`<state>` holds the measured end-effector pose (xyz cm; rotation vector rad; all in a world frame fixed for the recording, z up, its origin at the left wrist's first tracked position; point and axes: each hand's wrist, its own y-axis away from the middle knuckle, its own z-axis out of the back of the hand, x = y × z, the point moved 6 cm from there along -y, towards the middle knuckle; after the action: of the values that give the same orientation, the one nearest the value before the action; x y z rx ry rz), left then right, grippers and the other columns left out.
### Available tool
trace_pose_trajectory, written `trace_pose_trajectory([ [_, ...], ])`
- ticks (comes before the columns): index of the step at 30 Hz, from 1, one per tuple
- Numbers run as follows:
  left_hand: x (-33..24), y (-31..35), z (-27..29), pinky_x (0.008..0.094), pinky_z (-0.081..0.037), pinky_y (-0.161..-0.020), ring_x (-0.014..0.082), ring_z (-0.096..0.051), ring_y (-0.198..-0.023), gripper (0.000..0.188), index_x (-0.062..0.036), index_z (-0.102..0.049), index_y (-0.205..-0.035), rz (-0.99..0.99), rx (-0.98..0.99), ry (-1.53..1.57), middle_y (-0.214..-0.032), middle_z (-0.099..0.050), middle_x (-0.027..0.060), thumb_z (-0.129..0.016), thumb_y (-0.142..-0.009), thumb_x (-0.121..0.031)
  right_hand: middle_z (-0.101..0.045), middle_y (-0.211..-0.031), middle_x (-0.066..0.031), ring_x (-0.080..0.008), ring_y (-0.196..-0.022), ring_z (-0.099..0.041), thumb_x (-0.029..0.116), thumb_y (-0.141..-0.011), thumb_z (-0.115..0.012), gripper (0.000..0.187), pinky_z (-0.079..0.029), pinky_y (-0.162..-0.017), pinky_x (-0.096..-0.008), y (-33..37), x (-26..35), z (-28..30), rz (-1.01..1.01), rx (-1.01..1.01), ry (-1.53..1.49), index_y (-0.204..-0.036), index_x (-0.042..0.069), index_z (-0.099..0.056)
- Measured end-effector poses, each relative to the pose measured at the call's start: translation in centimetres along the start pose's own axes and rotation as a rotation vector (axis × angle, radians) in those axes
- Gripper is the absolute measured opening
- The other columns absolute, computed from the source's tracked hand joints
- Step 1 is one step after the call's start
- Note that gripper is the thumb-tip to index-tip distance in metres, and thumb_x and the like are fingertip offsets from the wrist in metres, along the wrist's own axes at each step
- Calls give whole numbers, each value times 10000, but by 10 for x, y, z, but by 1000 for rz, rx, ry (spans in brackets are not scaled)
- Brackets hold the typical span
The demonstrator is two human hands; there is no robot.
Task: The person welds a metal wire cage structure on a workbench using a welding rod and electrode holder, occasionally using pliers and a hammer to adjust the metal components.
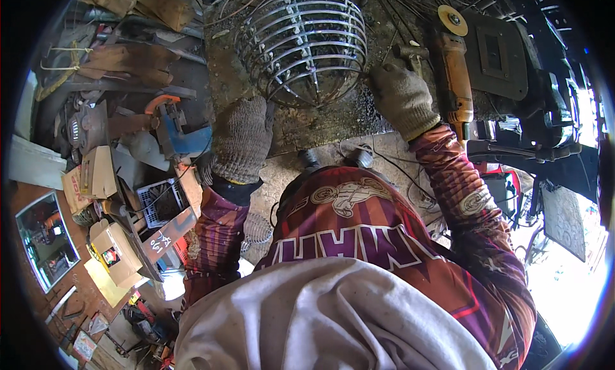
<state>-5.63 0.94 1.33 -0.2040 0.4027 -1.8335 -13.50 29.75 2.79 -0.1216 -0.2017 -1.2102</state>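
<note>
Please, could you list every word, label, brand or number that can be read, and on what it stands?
I won't copy wording, only say where it stands:
Jersey: large purple letters, outlined white.
Cardboard box, left: printed letters.
Reddish panel, left: white handwritten marks.
Grinder: small markings, too small to read.

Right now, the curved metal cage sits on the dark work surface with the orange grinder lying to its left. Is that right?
Not quite: the head view shows the orange grinder to the right of the curved metal cage, which does sit on the dark work surface.
</note>
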Motion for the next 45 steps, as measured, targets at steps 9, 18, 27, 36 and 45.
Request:
trace_pose_trajectory([
  [9, -5, -12, -6, 498, -542, -737, 404, -682, -852, 201, -29, -694, -941, 140, 292, 114, -893, -680, 212, -687, -960, -229, -704, -1087, -195, -404, -1014, -703, 230, -971, -618, 253, -573, -852, -495, -4, -2, -6, 54, 94, -157, -1152, 72, -698],
  [18, -5, -13, -9, 513, -528, -731, 432, -664, -844, 225, -26, -671, -932, 50, 99, 134, -869, -651, 220, -681, -961, -249, -711, -1074, -216, -420, -991, -703, 269, -996, -615, 278, -568, -848, -495, -9, -3, -14, 79, 69, -95, -1166, 71, -712],
  [27, -6, -11, 4, 513, -529, -743, 437, -674, -902, 256, -43, -682, -973, 146, 109, 151, -945, -686, 225, -631, -1025, -288, -736, -1057, -164, -391, -1016, -698, 381, -973, -675, 328, -548, -892, -490, 2, -20, -7, -55, 17, -292, -1124, 95, -731],
  [36, 3, -6, -10, 511, -520, -706, 403, -656, -804, 172, -80, -653, -927, 31, 84, 96, -838, -640, 180, -692, -966, -242, -745, -945, -146, -371, -939, -722, 383, -987, -685, 310, -553, -845, -459, -12, -20, 2, 111, -62, -328, -1102, 101, -740],
  [45, 3, -13, -8, 494, -530, -705, 393, -659, -811, 167, -88, -661, -949, 63, 225, 133, -840, -647, 154, -702, -952, -250, -731, -899, -148, -367, -867, -718, 359, -989, -683, 267, -560, -745, -449, -20, -25, -12, 167, 36, -331, -1046, 105, -741],
])
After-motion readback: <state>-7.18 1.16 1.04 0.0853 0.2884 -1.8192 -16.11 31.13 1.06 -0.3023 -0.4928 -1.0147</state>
